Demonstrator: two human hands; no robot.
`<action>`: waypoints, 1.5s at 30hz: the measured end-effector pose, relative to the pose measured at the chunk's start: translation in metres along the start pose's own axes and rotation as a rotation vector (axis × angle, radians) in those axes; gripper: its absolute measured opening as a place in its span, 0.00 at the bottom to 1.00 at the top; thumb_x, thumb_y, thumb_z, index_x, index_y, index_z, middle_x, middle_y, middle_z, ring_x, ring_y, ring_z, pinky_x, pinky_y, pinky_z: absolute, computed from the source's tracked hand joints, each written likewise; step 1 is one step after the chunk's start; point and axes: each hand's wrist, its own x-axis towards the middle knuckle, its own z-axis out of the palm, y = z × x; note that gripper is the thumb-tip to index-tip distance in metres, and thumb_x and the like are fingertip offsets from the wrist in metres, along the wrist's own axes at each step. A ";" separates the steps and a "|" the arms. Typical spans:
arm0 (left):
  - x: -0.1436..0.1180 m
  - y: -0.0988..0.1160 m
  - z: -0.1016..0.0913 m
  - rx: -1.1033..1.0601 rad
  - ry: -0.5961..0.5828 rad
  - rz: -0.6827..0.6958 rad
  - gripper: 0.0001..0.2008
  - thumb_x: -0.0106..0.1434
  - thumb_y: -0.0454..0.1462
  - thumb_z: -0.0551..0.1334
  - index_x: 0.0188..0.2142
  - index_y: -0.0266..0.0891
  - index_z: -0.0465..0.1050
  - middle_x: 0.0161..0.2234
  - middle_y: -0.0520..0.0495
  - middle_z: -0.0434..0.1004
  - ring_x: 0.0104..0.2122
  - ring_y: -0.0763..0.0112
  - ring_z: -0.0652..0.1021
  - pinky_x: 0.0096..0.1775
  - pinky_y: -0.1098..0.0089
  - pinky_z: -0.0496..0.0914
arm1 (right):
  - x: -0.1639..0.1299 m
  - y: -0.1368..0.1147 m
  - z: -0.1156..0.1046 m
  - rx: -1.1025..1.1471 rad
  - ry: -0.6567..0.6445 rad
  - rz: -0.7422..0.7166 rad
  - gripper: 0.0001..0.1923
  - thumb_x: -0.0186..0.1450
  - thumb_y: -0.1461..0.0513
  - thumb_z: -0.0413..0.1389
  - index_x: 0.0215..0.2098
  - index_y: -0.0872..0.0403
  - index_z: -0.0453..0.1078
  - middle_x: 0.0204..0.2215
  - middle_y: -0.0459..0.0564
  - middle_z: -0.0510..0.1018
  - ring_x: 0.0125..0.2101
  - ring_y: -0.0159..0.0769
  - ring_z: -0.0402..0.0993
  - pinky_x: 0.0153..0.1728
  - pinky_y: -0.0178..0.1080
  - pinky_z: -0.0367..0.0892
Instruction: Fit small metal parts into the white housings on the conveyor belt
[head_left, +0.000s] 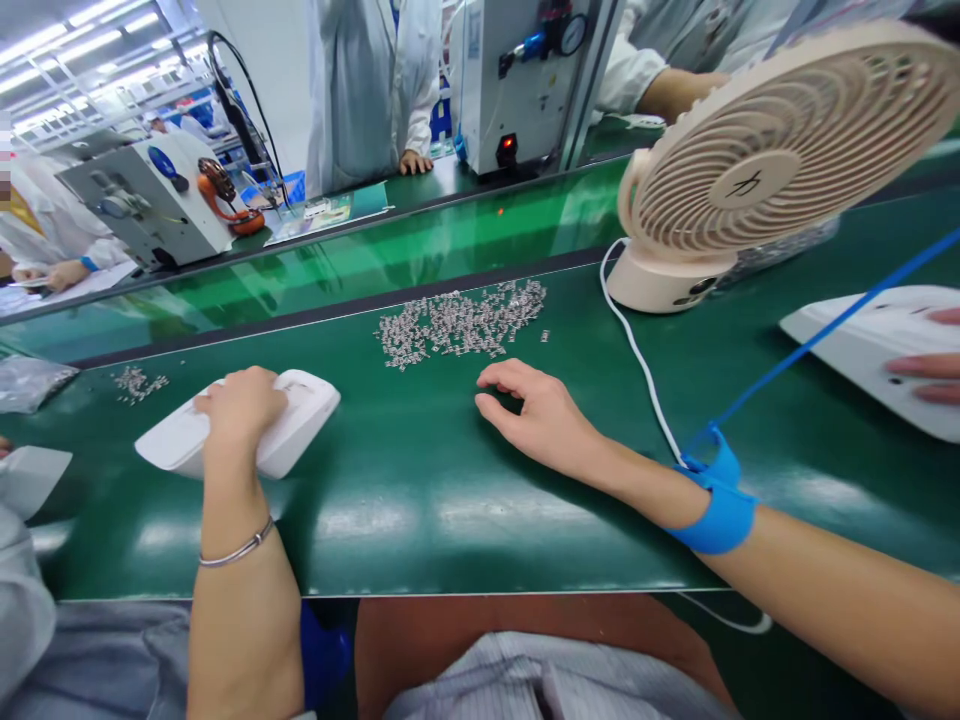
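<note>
The flat white plastic housing [240,422] lies leftward under the clasping left hand [238,405]; the loose, empty right hand [541,412] sits nearer the heap of small metal parts [461,322].

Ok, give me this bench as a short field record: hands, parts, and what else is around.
surface: green bench mat
left hand: resting on top of a white plastic housing, fingers curled over it
right hand: open, fingertips on the mat, just short of the pile
parts: pile of small silver metal pieces, plus a smaller scatter at far left
wrist: blue strap with blue cord
nearby: beige desk fan, second white housing under another person's fingers
</note>
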 end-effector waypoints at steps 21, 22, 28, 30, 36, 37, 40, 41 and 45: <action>-0.057 0.064 0.023 0.033 0.178 0.577 0.24 0.64 0.46 0.47 0.57 0.43 0.62 0.57 0.34 0.58 0.54 0.38 0.60 0.49 0.46 0.56 | 0.044 0.049 -0.044 -0.615 -0.084 0.273 0.11 0.66 0.69 0.48 0.38 0.63 0.73 0.37 0.58 0.69 0.40 0.41 0.66 0.46 0.38 0.60; -0.056 0.064 0.023 0.037 0.164 0.583 0.24 0.64 0.46 0.46 0.57 0.42 0.62 0.56 0.34 0.59 0.53 0.38 0.62 0.49 0.46 0.57 | 0.044 0.047 -0.044 -0.628 -0.088 0.274 0.11 0.67 0.69 0.48 0.40 0.63 0.72 0.38 0.57 0.69 0.41 0.40 0.66 0.46 0.37 0.60; -0.052 0.064 0.025 0.053 0.150 0.607 0.26 0.64 0.46 0.43 0.57 0.41 0.60 0.55 0.35 0.62 0.49 0.41 0.67 0.47 0.48 0.59 | 0.046 0.044 -0.044 -0.690 -0.136 0.249 0.11 0.68 0.68 0.48 0.44 0.59 0.71 0.41 0.56 0.68 0.41 0.40 0.64 0.44 0.37 0.58; -0.051 0.064 0.027 0.050 0.161 0.620 0.26 0.64 0.46 0.42 0.57 0.41 0.60 0.54 0.35 0.63 0.48 0.42 0.68 0.46 0.48 0.60 | 0.045 0.042 -0.043 -0.706 -0.145 0.237 0.11 0.69 0.68 0.47 0.41 0.60 0.72 0.40 0.56 0.68 0.40 0.40 0.64 0.43 0.37 0.58; -0.045 0.063 0.032 0.004 0.179 0.639 0.27 0.63 0.46 0.42 0.56 0.40 0.63 0.53 0.34 0.64 0.45 0.41 0.70 0.44 0.47 0.61 | 0.041 0.035 -0.057 -0.786 -0.034 0.259 0.13 0.69 0.68 0.42 0.43 0.62 0.68 0.39 0.57 0.69 0.40 0.41 0.64 0.43 0.37 0.57; -0.044 0.062 0.033 -0.003 0.185 0.644 0.27 0.63 0.46 0.42 0.55 0.39 0.63 0.53 0.34 0.65 0.45 0.40 0.70 0.44 0.47 0.61 | 0.038 0.035 -0.064 -0.807 0.000 0.277 0.14 0.69 0.68 0.41 0.44 0.63 0.67 0.39 0.58 0.68 0.40 0.42 0.63 0.43 0.38 0.57; -0.043 0.061 0.036 -0.007 0.211 0.652 0.27 0.63 0.46 0.42 0.56 0.39 0.63 0.52 0.32 0.65 0.45 0.40 0.70 0.43 0.47 0.61 | 0.027 0.039 -0.095 -0.876 0.117 0.417 0.15 0.69 0.66 0.42 0.44 0.61 0.69 0.44 0.61 0.66 0.44 0.48 0.61 0.44 0.45 0.57; -0.043 0.061 0.036 -0.002 0.214 0.651 0.27 0.63 0.46 0.41 0.56 0.39 0.63 0.53 0.32 0.64 0.45 0.40 0.70 0.43 0.47 0.61 | 0.022 0.041 -0.106 -0.894 0.132 0.495 0.15 0.69 0.65 0.43 0.44 0.59 0.69 0.46 0.62 0.65 0.45 0.51 0.60 0.44 0.48 0.57; -0.043 0.064 0.032 0.021 0.157 0.634 0.30 0.63 0.48 0.38 0.57 0.39 0.60 0.57 0.33 0.59 0.47 0.42 0.70 0.44 0.50 0.60 | 0.002 0.049 -0.143 -0.905 0.005 0.747 0.14 0.67 0.64 0.45 0.44 0.53 0.71 0.46 0.60 0.65 0.47 0.54 0.59 0.44 0.57 0.57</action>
